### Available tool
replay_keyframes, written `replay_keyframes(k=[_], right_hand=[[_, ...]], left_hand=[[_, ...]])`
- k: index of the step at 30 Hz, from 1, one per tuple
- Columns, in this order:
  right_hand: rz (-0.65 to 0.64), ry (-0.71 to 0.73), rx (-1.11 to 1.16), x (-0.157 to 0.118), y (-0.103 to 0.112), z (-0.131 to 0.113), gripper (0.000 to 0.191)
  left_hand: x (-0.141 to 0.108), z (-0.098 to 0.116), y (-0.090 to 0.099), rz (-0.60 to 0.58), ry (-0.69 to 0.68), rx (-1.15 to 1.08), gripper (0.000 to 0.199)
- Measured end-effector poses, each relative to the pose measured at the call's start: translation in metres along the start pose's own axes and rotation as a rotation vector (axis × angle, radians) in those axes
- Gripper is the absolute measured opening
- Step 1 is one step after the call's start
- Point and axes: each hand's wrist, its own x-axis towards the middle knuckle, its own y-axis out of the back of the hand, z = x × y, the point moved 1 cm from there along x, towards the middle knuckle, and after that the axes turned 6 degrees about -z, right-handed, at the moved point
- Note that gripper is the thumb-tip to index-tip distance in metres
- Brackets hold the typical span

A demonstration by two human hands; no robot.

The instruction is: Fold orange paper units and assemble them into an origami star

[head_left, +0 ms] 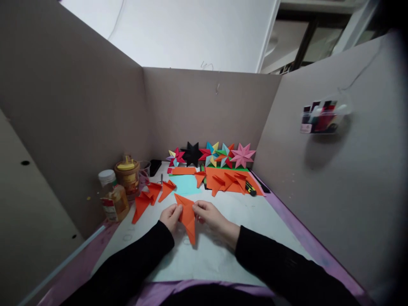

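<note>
Between my two hands is a folded orange paper piece (187, 216), its long point hanging down toward me. My left hand (171, 216) pinches its left edge with the thumb on top. On the other side, my right hand (210, 214) grips the right edge between thumb and fingers. Several similar folded orange pieces (141, 205) lie to the left, and more folded pieces (228, 182) rest farther back on the right, over orange sheets (210, 172). Behind my hands lies a light blue sheet (185, 185).
Folded paper stars (243, 155) lean along the back panel. A bottle of amber liquid (117, 204) and a yellow-lidded container (127, 176) stand at the left. A black-and-yellow cutter (250, 188) lies at the right. Grey panels (210, 110) enclose three sides.
</note>
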Motion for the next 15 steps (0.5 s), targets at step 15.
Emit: replay_keyframes(k=[15], right_hand=[[0.111,0.074,0.018,-0.002,-0.017,0.017,0.03]], left_hand=[[-0.003,0.004,-0.004,-0.051,0.125,-0.126,0.039]])
